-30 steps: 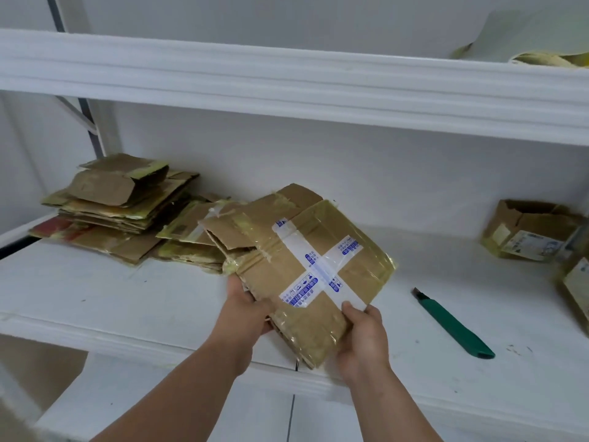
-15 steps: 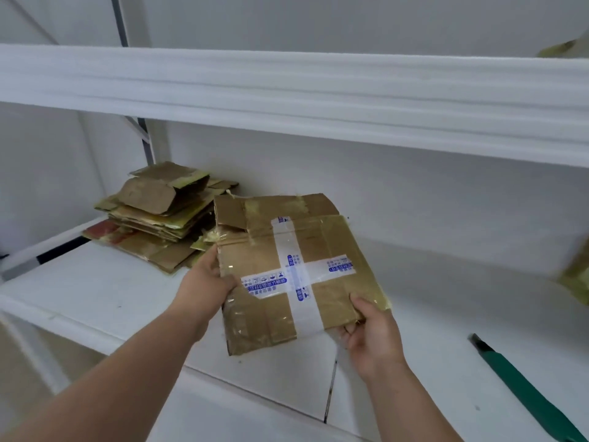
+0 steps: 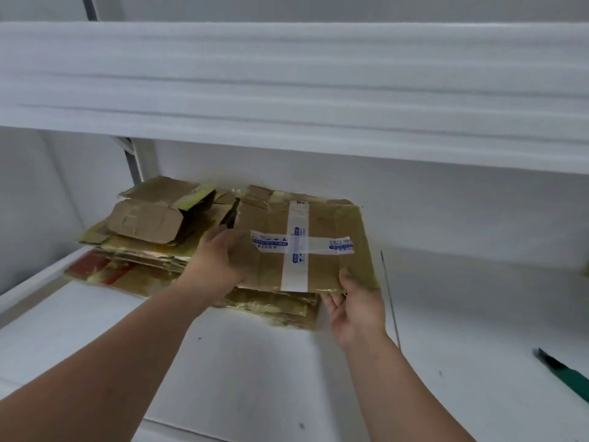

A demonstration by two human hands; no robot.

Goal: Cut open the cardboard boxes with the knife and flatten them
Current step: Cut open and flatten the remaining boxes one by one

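Note:
A flattened brown cardboard box [image 3: 322,250] with a cross of white and blue tape lies flat above a low stack of flattened boxes [image 3: 280,309] on the white shelf. My left hand [image 3: 220,260] grips its left edge, fingers on top. At its near right corner my right hand [image 3: 355,301] holds it with the thumb on top and the fingers underneath. The green knife [image 3: 565,376] lies on the shelf at the far right, away from both hands.
A bigger pile of flattened boxes [image 3: 149,231] sits at the back left of the white shelf [image 3: 255,378], touching the smaller stack. An upper shelf [image 3: 287,90] overhangs close above. A seam [image 3: 390,301] runs across the shelf to the right of my right hand.
Both hands have carried the flattened box left and away from me, turning it level, to just above the stack beside the big pile. The knife stayed in place.

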